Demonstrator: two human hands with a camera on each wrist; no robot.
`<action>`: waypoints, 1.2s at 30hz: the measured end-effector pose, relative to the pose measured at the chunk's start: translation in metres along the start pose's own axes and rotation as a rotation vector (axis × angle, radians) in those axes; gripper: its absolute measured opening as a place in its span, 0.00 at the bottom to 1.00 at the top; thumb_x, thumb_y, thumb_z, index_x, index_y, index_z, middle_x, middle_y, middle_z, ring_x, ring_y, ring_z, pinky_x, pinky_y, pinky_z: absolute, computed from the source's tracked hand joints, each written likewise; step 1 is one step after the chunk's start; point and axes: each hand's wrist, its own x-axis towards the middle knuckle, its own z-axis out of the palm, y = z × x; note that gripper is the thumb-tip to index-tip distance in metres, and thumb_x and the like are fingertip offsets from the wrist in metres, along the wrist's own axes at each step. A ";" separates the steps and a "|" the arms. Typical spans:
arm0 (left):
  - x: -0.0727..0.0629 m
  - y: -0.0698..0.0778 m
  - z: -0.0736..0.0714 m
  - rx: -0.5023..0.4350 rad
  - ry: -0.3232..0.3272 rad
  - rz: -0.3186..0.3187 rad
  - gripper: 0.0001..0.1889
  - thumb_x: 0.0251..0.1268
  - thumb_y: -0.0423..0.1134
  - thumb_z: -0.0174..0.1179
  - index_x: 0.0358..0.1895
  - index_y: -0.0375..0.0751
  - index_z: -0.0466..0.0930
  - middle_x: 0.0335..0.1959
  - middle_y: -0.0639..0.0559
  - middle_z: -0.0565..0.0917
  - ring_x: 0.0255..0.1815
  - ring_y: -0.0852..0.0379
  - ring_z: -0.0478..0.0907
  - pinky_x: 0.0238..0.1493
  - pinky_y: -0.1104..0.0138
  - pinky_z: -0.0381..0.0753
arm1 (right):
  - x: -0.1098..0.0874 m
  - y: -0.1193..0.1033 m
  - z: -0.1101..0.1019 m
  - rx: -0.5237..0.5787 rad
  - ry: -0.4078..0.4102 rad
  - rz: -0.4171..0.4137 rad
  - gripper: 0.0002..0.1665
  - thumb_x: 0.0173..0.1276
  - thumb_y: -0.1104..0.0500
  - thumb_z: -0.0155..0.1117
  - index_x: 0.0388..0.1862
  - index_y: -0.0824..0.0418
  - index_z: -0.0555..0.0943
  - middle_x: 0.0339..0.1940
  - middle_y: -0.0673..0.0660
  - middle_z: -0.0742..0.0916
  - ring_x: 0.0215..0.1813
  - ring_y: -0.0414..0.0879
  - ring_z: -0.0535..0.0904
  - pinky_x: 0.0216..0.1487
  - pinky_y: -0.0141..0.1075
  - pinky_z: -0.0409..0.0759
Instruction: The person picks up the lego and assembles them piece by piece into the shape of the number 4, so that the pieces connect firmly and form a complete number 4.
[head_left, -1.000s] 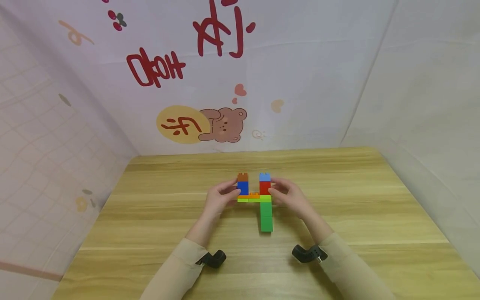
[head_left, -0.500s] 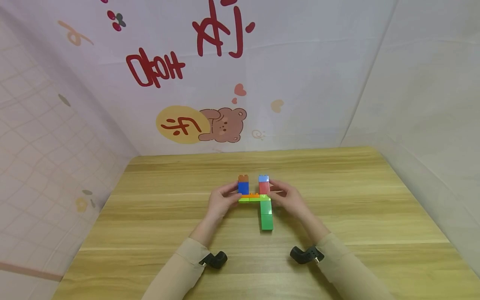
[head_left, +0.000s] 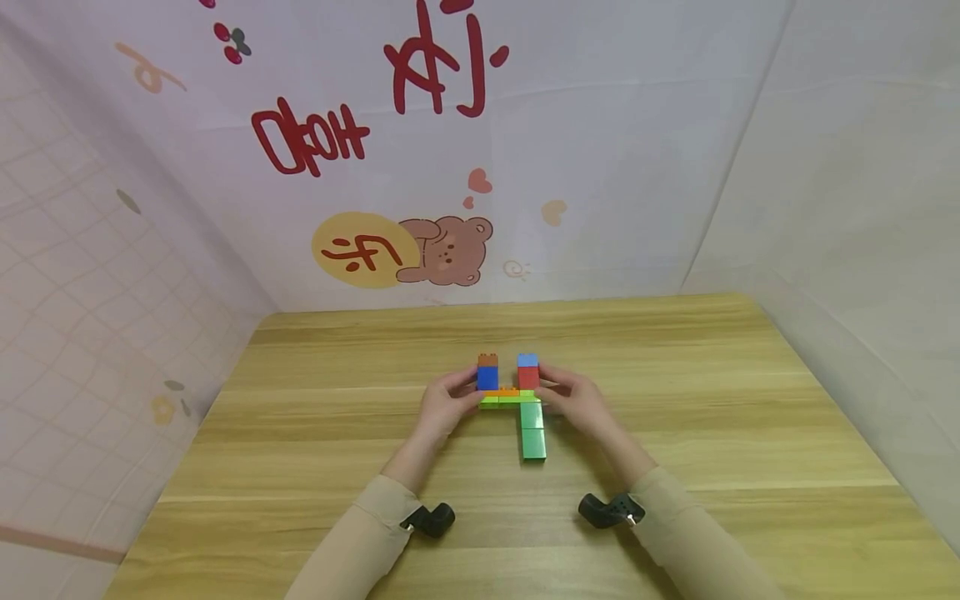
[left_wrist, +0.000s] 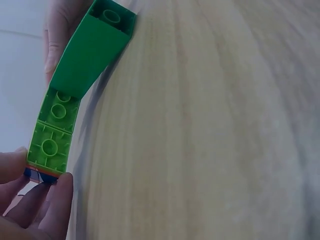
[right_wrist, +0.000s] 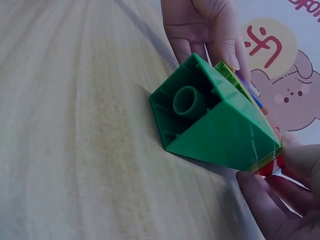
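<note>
Both hands hold one build of toy building bricks between them. At its left end my left hand [head_left: 444,406] grips the blue brick [head_left: 487,378] and the plates under it, thumb at the front; a brown brick [head_left: 488,360] sits on the blue one. On the right, my right hand [head_left: 577,402] pinches around the red brick [head_left: 528,377], which has a light blue brick [head_left: 528,360] on top. An orange plate [head_left: 508,392] and lime plates [left_wrist: 50,146] join the two columns. Green bricks [right_wrist: 230,135] extend from the right end, their hollow underside showing in the right wrist view.
The wooden table [head_left: 300,467] lies beneath the build, and a printed white wall cloth [head_left: 615,167] hangs behind it. Each beige sleeve has a black wrist mount, on the left [head_left: 431,520] and on the right [head_left: 609,510].
Both hands and the tops of the brick columns have shifted slightly down in the head view. The left hand has also moved a little right, and the green end appears slightly higher.
</note>
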 end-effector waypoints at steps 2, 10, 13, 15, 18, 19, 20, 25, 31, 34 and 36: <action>0.000 -0.001 0.000 0.028 0.006 0.001 0.26 0.60 0.23 0.66 0.63 0.32 0.77 0.58 0.34 0.79 0.55 0.42 0.80 0.45 0.58 0.85 | 0.000 0.001 0.000 -0.054 0.009 -0.010 0.34 0.69 0.58 0.68 0.72 0.62 0.71 0.67 0.62 0.78 0.62 0.56 0.77 0.56 0.44 0.80; 0.001 -0.004 0.002 0.093 0.000 0.019 0.24 0.62 0.23 0.65 0.63 0.31 0.77 0.57 0.34 0.80 0.57 0.41 0.79 0.45 0.63 0.84 | 0.000 0.003 -0.001 -0.199 0.028 -0.059 0.32 0.70 0.56 0.67 0.70 0.63 0.72 0.65 0.62 0.79 0.68 0.58 0.72 0.68 0.51 0.68; 0.000 -0.004 0.001 0.119 -0.012 0.042 0.25 0.62 0.23 0.64 0.63 0.29 0.75 0.58 0.33 0.80 0.57 0.39 0.78 0.47 0.63 0.84 | 0.000 0.004 0.000 -0.186 0.028 -0.065 0.31 0.70 0.58 0.67 0.70 0.63 0.73 0.64 0.62 0.80 0.66 0.58 0.74 0.67 0.51 0.69; 0.001 -0.004 0.001 0.137 -0.016 0.049 0.25 0.62 0.24 0.64 0.63 0.29 0.75 0.58 0.33 0.80 0.57 0.40 0.79 0.48 0.63 0.83 | 0.000 0.004 0.000 -0.172 0.024 -0.069 0.31 0.70 0.59 0.67 0.70 0.64 0.72 0.64 0.63 0.80 0.65 0.58 0.75 0.66 0.50 0.71; 0.003 -0.005 0.001 0.152 -0.023 0.048 0.24 0.62 0.24 0.65 0.63 0.29 0.76 0.58 0.34 0.80 0.57 0.41 0.79 0.48 0.64 0.83 | 0.000 0.006 0.001 -0.164 0.024 -0.069 0.31 0.70 0.60 0.66 0.70 0.64 0.72 0.63 0.63 0.80 0.63 0.57 0.77 0.62 0.47 0.75; 0.004 -0.005 0.001 0.153 -0.025 0.048 0.24 0.61 0.24 0.65 0.63 0.29 0.76 0.58 0.34 0.80 0.57 0.41 0.79 0.47 0.64 0.83 | 0.000 0.006 0.001 -0.171 0.025 -0.070 0.31 0.70 0.59 0.66 0.70 0.64 0.73 0.63 0.63 0.81 0.63 0.56 0.77 0.61 0.45 0.76; 0.004 -0.006 0.001 0.164 -0.025 0.049 0.24 0.61 0.24 0.65 0.62 0.29 0.77 0.58 0.34 0.80 0.57 0.41 0.79 0.47 0.64 0.83 | 0.000 0.006 0.001 -0.179 0.027 -0.068 0.31 0.70 0.59 0.66 0.70 0.64 0.73 0.63 0.63 0.81 0.61 0.55 0.78 0.58 0.44 0.78; 0.006 -0.008 0.001 0.208 -0.027 0.051 0.23 0.62 0.25 0.65 0.61 0.30 0.78 0.57 0.36 0.81 0.55 0.42 0.80 0.45 0.66 0.84 | 0.000 0.006 0.002 -0.230 0.032 -0.056 0.30 0.70 0.58 0.66 0.70 0.61 0.73 0.62 0.62 0.82 0.53 0.52 0.80 0.40 0.35 0.80; 0.007 -0.006 0.001 0.246 -0.042 0.040 0.23 0.63 0.26 0.64 0.62 0.32 0.78 0.57 0.37 0.81 0.55 0.44 0.80 0.44 0.65 0.84 | 0.000 0.004 0.002 -0.234 0.027 -0.049 0.31 0.70 0.58 0.66 0.70 0.62 0.73 0.62 0.63 0.82 0.54 0.53 0.80 0.38 0.34 0.79; 0.008 -0.005 -0.001 0.282 -0.074 0.050 0.23 0.65 0.27 0.63 0.64 0.31 0.76 0.59 0.37 0.80 0.56 0.44 0.80 0.49 0.62 0.83 | 0.000 0.004 0.002 -0.241 0.028 -0.051 0.31 0.70 0.58 0.66 0.70 0.62 0.73 0.62 0.62 0.81 0.56 0.53 0.80 0.42 0.35 0.79; 0.007 -0.004 -0.004 0.300 -0.102 0.060 0.24 0.65 0.27 0.62 0.65 0.31 0.75 0.60 0.37 0.79 0.58 0.43 0.79 0.52 0.61 0.82 | 0.000 0.004 0.002 -0.242 0.027 -0.059 0.31 0.70 0.58 0.66 0.70 0.62 0.72 0.62 0.62 0.81 0.58 0.54 0.79 0.44 0.37 0.79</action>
